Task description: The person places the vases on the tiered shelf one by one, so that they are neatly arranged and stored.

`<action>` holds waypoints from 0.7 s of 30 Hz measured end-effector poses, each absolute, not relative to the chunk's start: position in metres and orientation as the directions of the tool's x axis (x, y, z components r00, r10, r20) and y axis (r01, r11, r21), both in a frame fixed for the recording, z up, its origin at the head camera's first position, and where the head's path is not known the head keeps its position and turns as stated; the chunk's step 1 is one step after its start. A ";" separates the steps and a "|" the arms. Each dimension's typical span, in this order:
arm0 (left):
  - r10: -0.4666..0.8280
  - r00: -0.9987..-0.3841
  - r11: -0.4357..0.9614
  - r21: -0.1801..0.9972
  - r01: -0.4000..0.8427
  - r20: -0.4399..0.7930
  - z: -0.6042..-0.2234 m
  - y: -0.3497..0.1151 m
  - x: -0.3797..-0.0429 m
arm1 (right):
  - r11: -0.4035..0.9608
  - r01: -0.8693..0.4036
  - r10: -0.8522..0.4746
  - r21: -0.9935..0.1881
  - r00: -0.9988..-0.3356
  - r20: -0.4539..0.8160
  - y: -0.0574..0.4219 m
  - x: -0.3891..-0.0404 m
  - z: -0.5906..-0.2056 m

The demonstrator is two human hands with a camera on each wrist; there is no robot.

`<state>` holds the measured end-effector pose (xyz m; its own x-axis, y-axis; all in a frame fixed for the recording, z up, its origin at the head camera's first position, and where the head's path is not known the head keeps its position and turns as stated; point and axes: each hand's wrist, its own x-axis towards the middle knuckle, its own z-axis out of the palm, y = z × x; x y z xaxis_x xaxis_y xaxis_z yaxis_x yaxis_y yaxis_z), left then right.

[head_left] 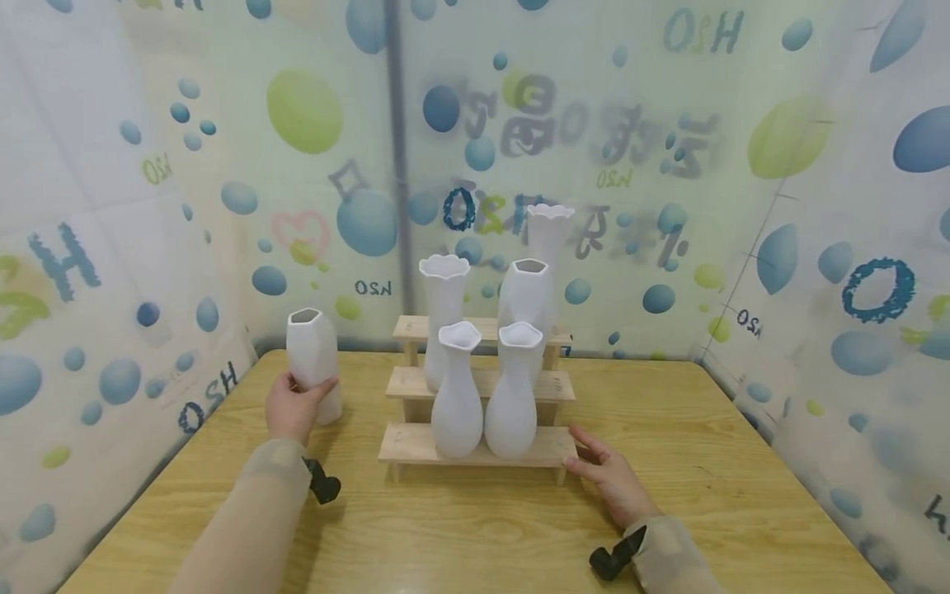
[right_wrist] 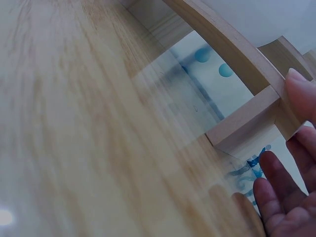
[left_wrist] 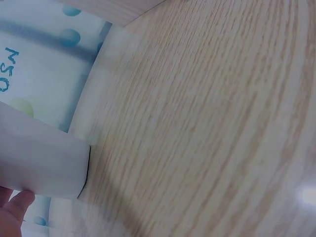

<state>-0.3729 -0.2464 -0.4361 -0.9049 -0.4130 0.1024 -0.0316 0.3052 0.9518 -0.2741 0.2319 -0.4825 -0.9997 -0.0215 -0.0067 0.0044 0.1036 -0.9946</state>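
Observation:
My left hand point(head_left: 294, 408) grips a white faceted vase point(head_left: 312, 351) with an angular mouth, left of a three-tier wooden stand point(head_left: 404, 441). In the left wrist view, the vase's lower end point(left_wrist: 47, 158) is close to the tabletop; contact is unclear. At the stand's right side, my right hand point(head_left: 612, 478) pinches the end of the lowest board between thumb and index finger. The right wrist view shows the thumb point(right_wrist: 301, 91) at that board and the other fingers loosely spread. Two white vases with wavy mouths, left point(head_left: 457, 412) and right point(head_left: 510, 412), stand on the lowest tier.
Behind them stand a fluted white vase point(head_left: 444, 297), another faceted vase point(head_left: 525, 293) and a taller scalloped one point(head_left: 549, 223). The stand rests on a wood-grain table point(head_left: 475, 536). Patterned curtains point(head_left: 319, 190) surround the table's back and sides.

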 end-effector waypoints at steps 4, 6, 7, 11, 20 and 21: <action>-0.413 -0.907 0.299 0.953 -0.045 0.087 -0.435 -0.247 -0.371 | 0.099 0.008 -0.016 -0.995 -1.000 -0.009 0.232 -0.275 -0.484; -0.409 -0.909 0.289 0.956 -0.044 0.082 -0.433 -0.247 -0.371 | 0.100 0.010 -0.015 -0.995 -1.000 -0.011 0.233 -0.275 -0.485; -0.404 -0.911 0.284 0.958 -0.043 0.079 -0.432 -0.247 -0.371 | 0.101 0.011 -0.014 -0.995 -1.000 -0.012 0.233 -0.274 -0.485; -0.371 -0.926 0.273 0.961 -0.033 0.074 -0.425 -0.246 -0.370 | 0.103 0.016 -0.017 -0.995 -1.000 -0.017 0.233 -0.274 -0.484; -0.277 -0.955 0.244 0.969 0.039 0.108 -0.394 -0.239 -0.362 | 0.105 0.010 -0.018 -0.994 -1.000 -0.012 0.232 -0.274 -0.484; -0.272 -0.955 0.249 0.967 0.046 0.115 -0.390 -0.239 -0.361 | 0.107 0.009 -0.019 -0.994 -1.000 -0.011 0.232 -0.274 -0.484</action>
